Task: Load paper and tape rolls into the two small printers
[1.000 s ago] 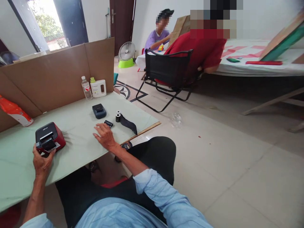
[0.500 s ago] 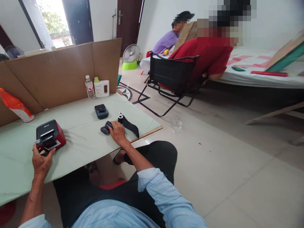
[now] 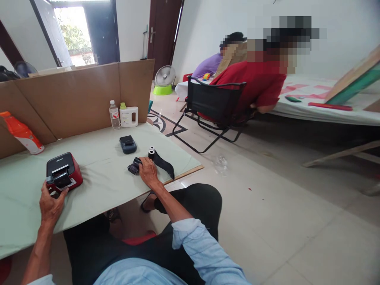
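My left hand (image 3: 52,204) holds the near end of a red and black label printer (image 3: 63,170), with fingers at its left side and thumb at the front right corner. A black shiny strip sticks out of the printer's front slot. My right hand (image 3: 148,173) rests on the table with its fingers curled over a black shiny roll (image 3: 137,161); the fingertips are partly hidden. Touching that roll is a small dark wrapped piece (image 3: 133,169). Just beyond my right hand stand small rolls with white cores (image 3: 151,152), and a black strip (image 3: 164,163) trails from them toward the table edge.
A dark blue portable printer (image 3: 128,144) lies farther back on the pale green table (image 3: 97,178). A water bottle (image 3: 114,115), a white jug (image 3: 129,116) and an orange bottle (image 3: 23,133) stand by the cardboard screen (image 3: 86,99). Two people sit at another table on the right.
The camera view has tilted slightly, so the scene sits a little lower. My left hand keeps to the printer and my right hand stays at the black roll.
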Demonstrator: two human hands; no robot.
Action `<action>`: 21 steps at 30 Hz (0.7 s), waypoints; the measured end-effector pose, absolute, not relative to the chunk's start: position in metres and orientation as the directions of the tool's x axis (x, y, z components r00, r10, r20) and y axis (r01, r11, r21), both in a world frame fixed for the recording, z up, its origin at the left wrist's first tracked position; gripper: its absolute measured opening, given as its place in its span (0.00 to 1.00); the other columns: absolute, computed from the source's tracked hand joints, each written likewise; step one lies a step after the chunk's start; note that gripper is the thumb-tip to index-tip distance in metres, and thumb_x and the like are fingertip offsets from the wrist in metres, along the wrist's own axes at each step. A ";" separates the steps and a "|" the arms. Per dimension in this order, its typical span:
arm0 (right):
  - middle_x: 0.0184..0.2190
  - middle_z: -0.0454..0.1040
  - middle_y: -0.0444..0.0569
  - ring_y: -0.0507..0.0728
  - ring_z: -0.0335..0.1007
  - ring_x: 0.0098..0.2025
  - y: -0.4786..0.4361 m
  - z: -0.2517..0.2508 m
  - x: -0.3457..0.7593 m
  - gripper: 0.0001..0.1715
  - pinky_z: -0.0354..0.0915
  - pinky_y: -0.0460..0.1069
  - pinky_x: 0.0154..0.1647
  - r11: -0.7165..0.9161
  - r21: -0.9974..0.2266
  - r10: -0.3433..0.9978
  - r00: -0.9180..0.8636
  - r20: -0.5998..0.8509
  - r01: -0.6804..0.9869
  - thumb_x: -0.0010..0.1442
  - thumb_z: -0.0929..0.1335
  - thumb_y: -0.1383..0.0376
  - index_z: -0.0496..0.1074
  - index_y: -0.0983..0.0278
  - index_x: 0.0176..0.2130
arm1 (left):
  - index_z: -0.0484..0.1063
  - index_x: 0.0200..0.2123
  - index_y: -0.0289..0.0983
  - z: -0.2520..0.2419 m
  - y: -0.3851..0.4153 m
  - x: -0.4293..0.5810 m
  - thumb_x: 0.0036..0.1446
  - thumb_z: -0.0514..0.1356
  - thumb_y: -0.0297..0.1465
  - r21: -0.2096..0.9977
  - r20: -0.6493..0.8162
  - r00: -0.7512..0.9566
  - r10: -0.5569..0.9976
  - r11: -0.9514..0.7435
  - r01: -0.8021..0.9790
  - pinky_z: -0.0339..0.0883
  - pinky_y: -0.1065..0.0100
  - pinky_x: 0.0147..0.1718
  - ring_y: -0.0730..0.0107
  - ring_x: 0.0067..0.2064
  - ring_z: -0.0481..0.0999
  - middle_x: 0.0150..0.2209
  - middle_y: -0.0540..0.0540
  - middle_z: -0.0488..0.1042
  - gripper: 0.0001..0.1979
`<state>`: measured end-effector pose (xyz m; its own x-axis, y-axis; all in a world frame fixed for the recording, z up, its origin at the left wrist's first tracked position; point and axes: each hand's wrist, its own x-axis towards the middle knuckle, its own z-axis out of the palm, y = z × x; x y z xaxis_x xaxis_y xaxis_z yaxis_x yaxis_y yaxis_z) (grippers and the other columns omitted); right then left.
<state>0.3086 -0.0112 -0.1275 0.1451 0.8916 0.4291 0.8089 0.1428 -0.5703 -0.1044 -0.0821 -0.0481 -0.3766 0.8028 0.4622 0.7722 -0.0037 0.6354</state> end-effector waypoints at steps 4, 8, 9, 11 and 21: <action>0.54 0.76 0.62 0.65 0.69 0.53 -0.009 -0.132 0.309 0.23 0.63 0.57 0.58 0.165 -0.566 0.876 0.144 0.461 0.808 0.69 0.60 0.71 0.74 0.69 0.58 | 0.61 0.69 0.36 -0.047 -0.084 -0.104 0.48 0.69 0.49 0.628 0.427 -0.379 0.821 0.033 0.777 0.79 0.50 0.47 0.49 0.43 0.84 0.57 0.33 0.77 0.48; 0.51 0.77 0.61 0.64 0.70 0.51 -0.007 -0.137 0.309 0.21 0.64 0.56 0.57 0.190 -0.562 0.844 0.158 0.512 0.805 0.68 0.61 0.70 0.75 0.67 0.56 | 0.62 0.67 0.36 -0.044 -0.086 -0.101 0.50 0.67 0.50 0.640 0.397 -0.384 0.834 0.048 0.767 0.78 0.51 0.48 0.48 0.45 0.84 0.57 0.33 0.77 0.45; 0.51 0.78 0.60 0.64 0.70 0.51 -0.007 -0.138 0.309 0.21 0.64 0.56 0.57 0.198 -0.560 0.835 0.160 0.526 0.804 0.68 0.61 0.70 0.75 0.67 0.55 | 0.63 0.67 0.36 -0.044 -0.086 -0.100 0.50 0.67 0.50 0.642 0.391 -0.384 0.836 0.051 0.765 0.78 0.50 0.48 0.47 0.46 0.84 0.57 0.33 0.77 0.45; 0.51 0.78 0.60 0.64 0.69 0.51 -0.006 -0.139 0.309 0.21 0.64 0.56 0.56 0.212 -0.556 0.822 0.161 0.546 0.803 0.68 0.61 0.69 0.75 0.67 0.55 | 0.63 0.67 0.35 -0.042 -0.085 -0.100 0.50 0.66 0.51 0.645 0.386 -0.379 0.841 0.048 0.762 0.77 0.51 0.48 0.47 0.46 0.83 0.56 0.33 0.77 0.45; 0.54 0.76 0.63 0.67 0.70 0.54 -0.006 -0.137 0.310 0.21 0.66 0.60 0.59 0.264 -0.556 0.797 0.147 0.586 0.788 0.70 0.63 0.63 0.74 0.68 0.57 | 0.75 0.41 0.37 -0.065 -0.116 -0.087 0.59 0.56 0.43 0.322 0.583 -0.244 0.775 0.055 0.945 0.74 0.55 0.41 0.54 0.39 0.78 0.41 0.40 0.77 0.17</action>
<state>0.3100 -0.0061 -0.1370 0.1466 0.7970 0.5860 0.7878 0.2642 -0.5564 -0.0875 -0.1161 -0.0645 -0.2439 0.7749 0.5831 0.9452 0.0555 0.3217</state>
